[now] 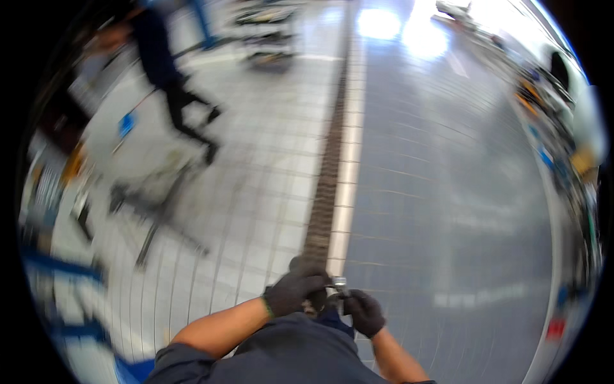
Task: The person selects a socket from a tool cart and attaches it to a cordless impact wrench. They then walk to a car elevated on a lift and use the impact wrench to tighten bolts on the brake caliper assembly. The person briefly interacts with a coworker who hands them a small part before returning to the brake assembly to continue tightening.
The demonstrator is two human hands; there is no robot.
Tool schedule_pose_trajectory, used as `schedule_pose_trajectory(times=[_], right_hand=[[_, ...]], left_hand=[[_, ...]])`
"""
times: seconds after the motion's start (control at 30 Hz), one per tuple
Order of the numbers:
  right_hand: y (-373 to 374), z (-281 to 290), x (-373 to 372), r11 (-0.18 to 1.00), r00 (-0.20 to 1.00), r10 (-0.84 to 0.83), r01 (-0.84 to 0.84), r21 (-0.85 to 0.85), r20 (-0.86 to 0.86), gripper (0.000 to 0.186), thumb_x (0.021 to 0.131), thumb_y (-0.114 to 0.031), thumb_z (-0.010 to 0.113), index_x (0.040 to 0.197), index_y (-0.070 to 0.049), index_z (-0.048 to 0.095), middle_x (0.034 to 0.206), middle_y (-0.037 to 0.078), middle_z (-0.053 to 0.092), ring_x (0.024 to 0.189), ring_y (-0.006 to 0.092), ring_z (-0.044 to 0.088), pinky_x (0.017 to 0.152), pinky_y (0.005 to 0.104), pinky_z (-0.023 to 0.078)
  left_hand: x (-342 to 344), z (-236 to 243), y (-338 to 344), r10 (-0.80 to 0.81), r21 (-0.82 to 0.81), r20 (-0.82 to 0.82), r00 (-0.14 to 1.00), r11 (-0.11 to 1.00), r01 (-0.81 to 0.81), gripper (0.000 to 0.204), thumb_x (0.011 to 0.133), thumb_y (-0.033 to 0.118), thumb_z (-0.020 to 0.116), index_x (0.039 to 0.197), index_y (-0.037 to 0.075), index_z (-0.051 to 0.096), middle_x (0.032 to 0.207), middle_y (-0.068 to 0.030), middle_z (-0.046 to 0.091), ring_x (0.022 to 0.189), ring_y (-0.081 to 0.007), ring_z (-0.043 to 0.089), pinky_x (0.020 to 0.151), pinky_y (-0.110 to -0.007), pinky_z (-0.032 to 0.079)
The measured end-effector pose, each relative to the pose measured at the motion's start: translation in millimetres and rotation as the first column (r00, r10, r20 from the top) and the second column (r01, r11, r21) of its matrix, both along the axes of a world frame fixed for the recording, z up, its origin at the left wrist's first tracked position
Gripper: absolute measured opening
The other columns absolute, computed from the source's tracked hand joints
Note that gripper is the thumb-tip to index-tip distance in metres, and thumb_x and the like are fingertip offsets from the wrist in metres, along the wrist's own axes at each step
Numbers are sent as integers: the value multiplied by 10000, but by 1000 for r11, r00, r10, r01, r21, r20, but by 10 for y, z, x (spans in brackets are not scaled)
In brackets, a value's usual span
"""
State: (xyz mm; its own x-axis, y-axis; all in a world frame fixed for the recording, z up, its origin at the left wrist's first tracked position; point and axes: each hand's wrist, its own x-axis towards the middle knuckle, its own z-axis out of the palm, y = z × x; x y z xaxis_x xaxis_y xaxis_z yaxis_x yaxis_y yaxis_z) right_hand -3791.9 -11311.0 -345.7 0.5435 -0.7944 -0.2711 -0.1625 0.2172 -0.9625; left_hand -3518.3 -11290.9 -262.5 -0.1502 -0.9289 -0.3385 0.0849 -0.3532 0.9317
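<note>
My left hand [297, 292], in a dark glove, is closed in front of my body, with the fingers pointing right. A small silvery metal piece [339, 282] sits at its fingertips, and its exact kind is too small and blurred to tell. My right hand [366, 313], also in a dark glove, is closed just right of and below the piece, with its fingertips against it. Both hands are close together, and the fingers partly hide what they hold.
A dark grated floor channel [326, 173] runs ahead, between white tiles and a grey floor strip [435, 192]. A dark-legged stand [157, 208] is at left. Beyond it a person in dark clothes [160, 57] walks near a shelved cart [267, 35]. Cluttered equipment [550, 109] lines the right.
</note>
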Motion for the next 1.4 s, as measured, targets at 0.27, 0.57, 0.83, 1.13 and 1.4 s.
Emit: schedule_pose_trajectory(times=[0.27, 0.57, 0.83, 1.13, 1.4], right_hand=[[555, 612, 1602, 692, 695, 711, -719, -69, -107, 257, 1028, -226, 622, 1123, -13, 732, 838, 117, 729, 754, 229, 707, 687, 385, 554], [2844, 586, 4157, 140, 241, 913, -943, -302, -328, 240, 1006, -195, 646, 1125, -5, 730, 869, 176, 728, 794, 344, 722, 719, 441, 563], [4794, 654, 6221, 55, 104, 969, -975, -214, -224, 303, 1080, -256, 555, 1070, 18, 682, 775, 88, 697, 721, 176, 686, 673, 332, 542], [6664, 351, 8896, -351, -323, 925, -929, -118, -202, 238, 1003, -195, 630, 1131, -19, 727, 899, 145, 728, 835, 268, 729, 760, 390, 565], [9050, 978, 11452, -727, -717, 661, -539, -426, -222, 238, 1057, -198, 586, 1119, 4, 696, 935, 117, 723, 829, 224, 690, 783, 373, 556]], left_hand=[[454, -187, 2156, 573, -147, 122, 810, 818, -556, 256, 990, 123, 575, 1194, 11, 682, 1246, -182, 678, 1116, -359, 685, 967, -425, 560], [1949, -251, 5114, 900, 40, -172, 401, 413, -910, 334, 964, 205, 685, 1225, 0, 649, 1130, -164, 697, 1014, -325, 709, 866, -422, 587], [3299, 150, 7093, 976, -35, 86, 202, 205, -978, 385, 1033, 68, 654, 1414, 41, 606, 1250, -118, 727, 1146, -175, 678, 1001, -354, 549], [5057, -362, 8777, 967, -259, 239, -92, -28, -965, 226, 1026, 174, 607, 1154, 0, 674, 1064, -145, 714, 1026, -257, 699, 891, -395, 559], [6700, 148, 10442, 763, -270, 312, -567, -501, -822, 356, 1085, 307, 512, 1014, 14, 700, 845, -105, 698, 807, -208, 692, 783, -363, 552]])
